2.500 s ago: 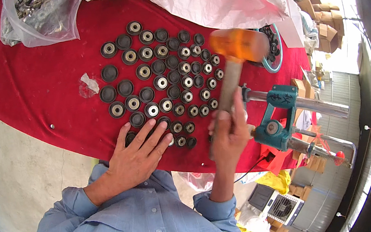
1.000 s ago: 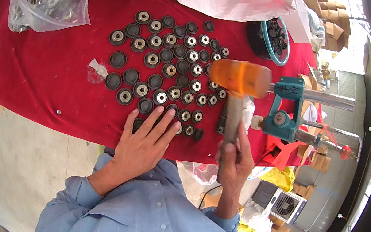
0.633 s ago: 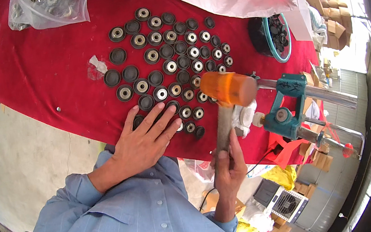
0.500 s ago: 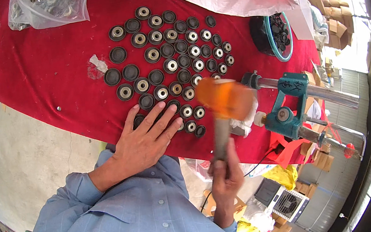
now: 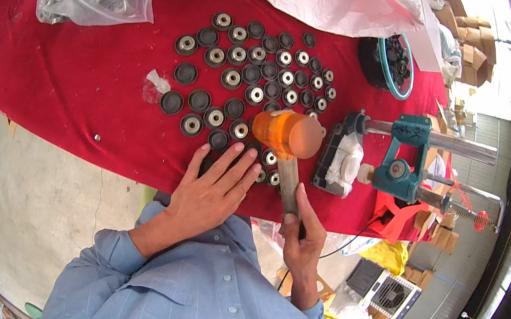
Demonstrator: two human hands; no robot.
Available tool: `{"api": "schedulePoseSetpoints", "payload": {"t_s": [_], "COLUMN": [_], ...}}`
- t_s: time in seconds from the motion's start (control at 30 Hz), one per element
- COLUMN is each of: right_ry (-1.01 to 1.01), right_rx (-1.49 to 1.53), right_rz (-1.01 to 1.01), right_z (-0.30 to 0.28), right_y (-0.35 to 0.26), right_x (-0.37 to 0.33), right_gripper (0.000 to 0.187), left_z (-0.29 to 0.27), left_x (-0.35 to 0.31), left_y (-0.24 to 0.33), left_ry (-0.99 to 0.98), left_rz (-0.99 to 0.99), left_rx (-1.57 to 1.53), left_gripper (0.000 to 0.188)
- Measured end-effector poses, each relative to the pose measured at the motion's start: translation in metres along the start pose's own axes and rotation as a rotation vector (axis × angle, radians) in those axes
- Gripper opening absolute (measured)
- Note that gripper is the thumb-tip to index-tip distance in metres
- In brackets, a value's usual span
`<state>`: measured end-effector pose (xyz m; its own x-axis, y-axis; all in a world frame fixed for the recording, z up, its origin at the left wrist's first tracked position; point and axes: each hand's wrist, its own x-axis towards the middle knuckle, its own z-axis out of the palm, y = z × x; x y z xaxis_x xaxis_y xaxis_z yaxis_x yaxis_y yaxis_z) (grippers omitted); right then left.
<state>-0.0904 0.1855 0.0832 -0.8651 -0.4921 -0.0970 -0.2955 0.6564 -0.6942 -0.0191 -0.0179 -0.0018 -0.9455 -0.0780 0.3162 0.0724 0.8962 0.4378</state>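
Observation:
My right hand (image 5: 301,235) is wrapped round the grey handle of a mallet (image 5: 278,135), whose translucent orange head hangs over the near right of the grouped parts. My left hand (image 5: 203,199) lies flat with its fingers spread over several parts at the near edge of the group, partly hiding them. The parts are round black caps (image 5: 172,102), some showing dark tops and others with a silver bearing (image 5: 186,44) seated in the middle. The mallet head hides some of them.
A red cloth (image 5: 107,82) covers the table. At right stands a green hand press (image 5: 399,159) with a white rag (image 5: 344,163) on its base. Behind it is a black bucket (image 5: 373,64) of black parts. A plastic bag (image 5: 96,2) and a white sack (image 5: 352,9) lie at the back.
The mallet has moved left and nearer, over the grouped parts, with its head now sharper. My left hand still lies on the parts. The whole view has shifted slightly.

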Motion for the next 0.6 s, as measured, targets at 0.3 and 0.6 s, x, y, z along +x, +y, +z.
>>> {"api": "schedulePoseSetpoints", "payload": {"t_s": [0.3, 0.6], "right_ry": [-0.047, 0.065], "right_rx": [0.005, 0.184], "right_rz": [-0.089, -0.047], "right_z": [0.001, 0.005], "right_y": [-0.011, -0.025], "right_x": [-0.008, 0.031], "right_gripper": [0.05, 0.054], "left_z": [0.002, -0.002], "left_x": [-0.008, -0.006], "left_y": [-0.01, -0.004], "left_ry": [-0.017, 0.058], "left_rz": [0.138, 0.036], "left_rx": [-0.021, 0.029], "left_gripper": [0.051, 0.05]}}
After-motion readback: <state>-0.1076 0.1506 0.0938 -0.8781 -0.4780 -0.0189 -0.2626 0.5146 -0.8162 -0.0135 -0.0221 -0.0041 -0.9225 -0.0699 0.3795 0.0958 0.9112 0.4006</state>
